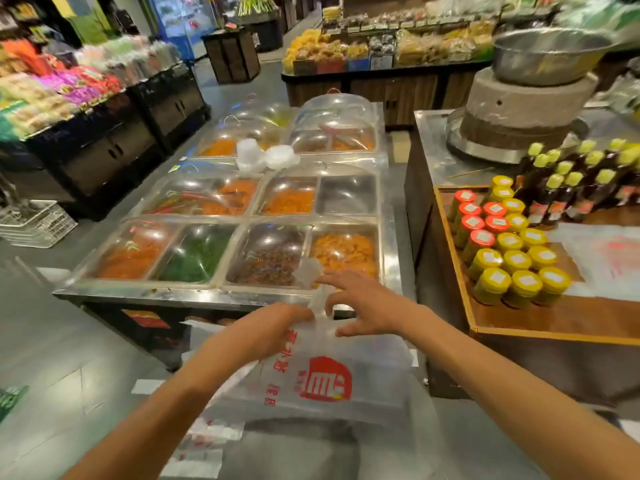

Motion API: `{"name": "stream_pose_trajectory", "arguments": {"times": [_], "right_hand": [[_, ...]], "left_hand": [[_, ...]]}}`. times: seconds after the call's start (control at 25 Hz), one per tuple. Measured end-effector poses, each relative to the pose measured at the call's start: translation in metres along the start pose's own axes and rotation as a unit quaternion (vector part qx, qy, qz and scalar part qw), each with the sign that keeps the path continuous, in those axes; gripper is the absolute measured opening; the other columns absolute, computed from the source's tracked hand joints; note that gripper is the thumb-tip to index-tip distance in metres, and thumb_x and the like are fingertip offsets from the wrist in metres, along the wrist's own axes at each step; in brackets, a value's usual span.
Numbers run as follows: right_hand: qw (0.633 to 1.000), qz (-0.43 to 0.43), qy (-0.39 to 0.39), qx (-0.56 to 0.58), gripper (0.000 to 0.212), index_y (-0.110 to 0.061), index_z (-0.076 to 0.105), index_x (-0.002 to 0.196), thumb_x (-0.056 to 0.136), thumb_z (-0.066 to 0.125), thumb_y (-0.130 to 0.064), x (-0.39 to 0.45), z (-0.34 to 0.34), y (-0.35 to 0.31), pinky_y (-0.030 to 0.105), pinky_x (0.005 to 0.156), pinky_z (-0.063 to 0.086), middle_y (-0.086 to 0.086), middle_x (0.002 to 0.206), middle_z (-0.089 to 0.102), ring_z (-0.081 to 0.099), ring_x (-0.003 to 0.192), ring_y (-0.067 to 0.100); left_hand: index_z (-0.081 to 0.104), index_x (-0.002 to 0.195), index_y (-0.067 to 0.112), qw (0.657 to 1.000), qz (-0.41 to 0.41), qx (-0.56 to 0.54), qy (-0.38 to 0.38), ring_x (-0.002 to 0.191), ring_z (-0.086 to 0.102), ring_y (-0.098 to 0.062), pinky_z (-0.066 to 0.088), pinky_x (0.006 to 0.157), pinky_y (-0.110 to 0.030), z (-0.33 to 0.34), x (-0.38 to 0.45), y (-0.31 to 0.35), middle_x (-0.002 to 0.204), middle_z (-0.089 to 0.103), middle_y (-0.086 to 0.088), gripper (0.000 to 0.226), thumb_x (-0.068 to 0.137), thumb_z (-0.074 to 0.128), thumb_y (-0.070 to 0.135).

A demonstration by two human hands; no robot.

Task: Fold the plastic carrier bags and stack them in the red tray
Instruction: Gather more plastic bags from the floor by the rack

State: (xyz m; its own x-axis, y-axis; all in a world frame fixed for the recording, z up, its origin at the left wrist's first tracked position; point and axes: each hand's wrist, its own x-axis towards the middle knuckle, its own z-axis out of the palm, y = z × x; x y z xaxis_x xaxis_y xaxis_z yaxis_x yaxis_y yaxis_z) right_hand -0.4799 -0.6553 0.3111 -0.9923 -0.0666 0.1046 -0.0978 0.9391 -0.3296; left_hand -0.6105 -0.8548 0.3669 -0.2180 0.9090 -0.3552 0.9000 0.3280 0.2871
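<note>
Carrier bag: you have one translucent plastic carrier bag held up in the air in front of you, red logo and red lettering facing you, its handles pointing up and away.
Left hand: your left hand has its fingers curled round the bag's top edge, just left of the handle, and grips it.
Right hand: your right hand sits at the handle with thumb and forefinger closing on the thin strip of plastic; the other fingers are spread and loose. The pinch itself is blurred, so you cannot be fully sure of contact.
More bags: below the held bag, low in the view, lies a blurred pile of similar plastic with red print.
Red tray: you cannot see one in this view.
Counter ahead: a steel counter holds pans of pickled foods under clear domed covers; white tubs are stacked between the covers.
Right side: a wooden-edged counter carries jars with yellow and red lids and dark bottles with yellow caps; another flat printed bag lies beside the jars.
Behind that: a stone mill with a metal basin on top.
</note>
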Motion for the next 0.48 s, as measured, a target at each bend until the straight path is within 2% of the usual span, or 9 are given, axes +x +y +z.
{"name": "stream_pose_trajectory", "arguments": {"times": [0.12, 0.16, 0.24, 0.28, 0.36, 0.48], "right_hand": [[0.999, -0.02, -0.019, -0.035, 0.034, -0.028, 0.074, 0.104, 0.078, 0.078, -0.05, -0.029, -0.02, 0.016, 0.039, 0.121, 0.006, -0.006, 0.165, 0.023, 0.009, 0.153, 0.016], [0.998, -0.019, -0.029, -0.05, 0.034, -0.028, 0.075, 0.105, 0.079, 0.076, -0.051, -0.039, -0.025, 0.021, 0.038, 0.121, 0.007, -0.006, 0.163, 0.029, 0.013, 0.153, 0.016], [0.997, 0.01, -0.049, -0.057, 0.032, -0.027, 0.074, 0.106, 0.084, 0.072, -0.051, -0.054, -0.031, 0.026, 0.037, 0.121, 0.019, -0.005, 0.144, 0.052, 0.037, 0.14, 0.016], [0.997, 0.046, -0.043, -0.043, 0.029, -0.027, 0.073, 0.106, 0.087, 0.069, -0.049, -0.068, -0.035, 0.032, 0.038, 0.115, 0.03, -0.006, 0.128, 0.061, 0.049, 0.124, 0.014], [0.992, 0.123, -0.02, 0.004, 0.023, -0.024, 0.07, 0.104, 0.092, 0.066, -0.043, -0.096, -0.043, 0.044, 0.039, 0.094, 0.047, -0.007, 0.105, 0.063, 0.057, 0.097, 0.012], [0.98, 0.199, -0.008, 0.027, 0.019, -0.021, 0.066, 0.1, 0.096, 0.062, -0.039, -0.134, -0.052, 0.062, 0.039, 0.079, 0.051, -0.008, 0.095, 0.057, 0.054, 0.086, 0.012]], "left_hand": [[0.059, 0.131, 0.034, 0.996, 0.072, 0.045, -0.028, 0.113, 0.056, -0.008, 0.04, 0.088, -0.018, -0.009, 0.025, 0.035, 0.123, 0.06, 0.019, 0.049, 0.094, 0.051, 0.002], [0.061, 0.129, 0.034, 0.993, 0.098, 0.058, -0.036, 0.113, 0.057, -0.009, 0.042, 0.089, -0.02, -0.011, 0.036, 0.043, 0.124, 0.061, 0.017, 0.049, 0.093, 0.052, 0.002], [0.063, 0.124, 0.032, 0.989, 0.127, 0.068, -0.041, 0.108, 0.059, -0.011, 0.048, 0.089, -0.027, -0.017, 0.051, 0.052, 0.121, 0.06, 0.013, 0.046, 0.091, 0.054, 0.001], [0.063, 0.124, 0.03, 0.986, 0.142, 0.078, -0.044, 0.106, 0.058, -0.011, 0.049, 0.088, -0.03, -0.021, 0.063, 0.061, 0.12, 0.059, 0.012, 0.045, 0.09, 0.054, 0.001], [0.062, 0.126, 0.028, 0.981, 0.166, 0.091, -0.04, 0.106, 0.057, -0.011, 0.048, 0.088, -0.029, -0.029, 0.085, 0.079, 0.121, 0.057, 0.01, 0.044, 0.091, 0.055, 0.002], [0.054, 0.132, 0.03, 0.974, 0.195, 0.112, -0.037, 0.107, 0.056, -0.011, 0.046, 0.088, -0.026, -0.037, 0.121, 0.099, 0.121, 0.054, 0.012, 0.04, 0.095, 0.055, 0.013]]}}
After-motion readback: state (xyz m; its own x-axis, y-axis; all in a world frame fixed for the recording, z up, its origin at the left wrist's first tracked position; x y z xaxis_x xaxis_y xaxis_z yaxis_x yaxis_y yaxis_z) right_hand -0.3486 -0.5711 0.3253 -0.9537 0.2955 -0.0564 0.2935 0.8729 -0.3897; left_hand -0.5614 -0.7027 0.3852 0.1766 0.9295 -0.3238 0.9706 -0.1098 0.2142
